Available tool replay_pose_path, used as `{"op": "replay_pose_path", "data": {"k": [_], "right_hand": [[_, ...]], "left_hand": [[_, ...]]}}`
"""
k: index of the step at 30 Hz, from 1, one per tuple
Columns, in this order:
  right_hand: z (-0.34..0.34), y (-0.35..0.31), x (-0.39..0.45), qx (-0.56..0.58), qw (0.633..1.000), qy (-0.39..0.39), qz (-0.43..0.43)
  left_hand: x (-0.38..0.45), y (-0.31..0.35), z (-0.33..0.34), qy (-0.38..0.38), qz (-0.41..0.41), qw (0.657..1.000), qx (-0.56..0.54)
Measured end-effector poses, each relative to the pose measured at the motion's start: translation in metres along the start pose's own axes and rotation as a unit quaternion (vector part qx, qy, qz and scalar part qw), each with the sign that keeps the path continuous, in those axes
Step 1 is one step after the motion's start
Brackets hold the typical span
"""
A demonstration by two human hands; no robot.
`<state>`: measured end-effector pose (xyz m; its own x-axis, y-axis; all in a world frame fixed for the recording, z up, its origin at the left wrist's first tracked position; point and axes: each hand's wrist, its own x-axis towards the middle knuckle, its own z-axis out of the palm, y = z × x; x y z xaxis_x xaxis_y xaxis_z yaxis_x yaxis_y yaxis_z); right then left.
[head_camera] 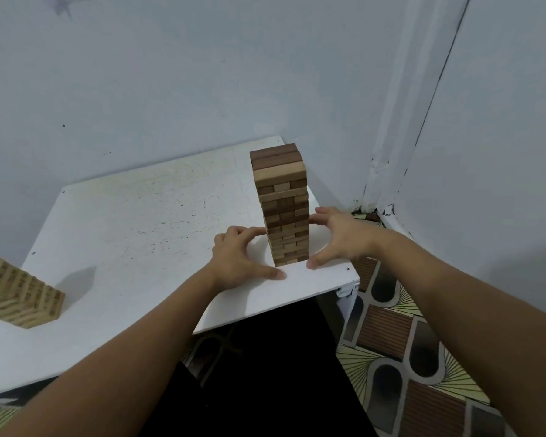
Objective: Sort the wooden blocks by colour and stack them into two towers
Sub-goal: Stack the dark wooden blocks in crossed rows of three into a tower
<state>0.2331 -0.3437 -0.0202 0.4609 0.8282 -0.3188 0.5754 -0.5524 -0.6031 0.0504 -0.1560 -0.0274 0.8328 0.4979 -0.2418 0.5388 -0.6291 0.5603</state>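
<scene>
A tall tower of mixed light and dark wooden blocks (282, 203) stands upright near the right front corner of the white table (139, 222); its top layers are dark brown. My left hand (237, 257) sits at the tower's lower left, fingers spread, fingertips at or near its side. My right hand (338, 238) is at the lower right, fingers apart, thumb on the table by the base. Whether either hand presses the blocks is unclear. A shorter stack of light-coloured blocks (19, 294) stands at the table's left edge, partly cut off.
The table fills a corner between two pale blue walls (170, 74). The tower is close to the table's right edge (350, 279). Patterned floor tiles (407, 342) show to the right and below. Dark clothing fills the space under the front edge.
</scene>
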Motion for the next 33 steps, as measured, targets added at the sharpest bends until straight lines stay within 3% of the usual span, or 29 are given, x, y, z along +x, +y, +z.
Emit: {"op": "replay_pose_path", "data": {"k": [33], "right_hand": [[0.018,0.013,0.024,0.075,0.997,0.002,-0.004]], "left_hand": [[0.022,0.004,0.011,0.019,0.005,1.0,0.014]]}}
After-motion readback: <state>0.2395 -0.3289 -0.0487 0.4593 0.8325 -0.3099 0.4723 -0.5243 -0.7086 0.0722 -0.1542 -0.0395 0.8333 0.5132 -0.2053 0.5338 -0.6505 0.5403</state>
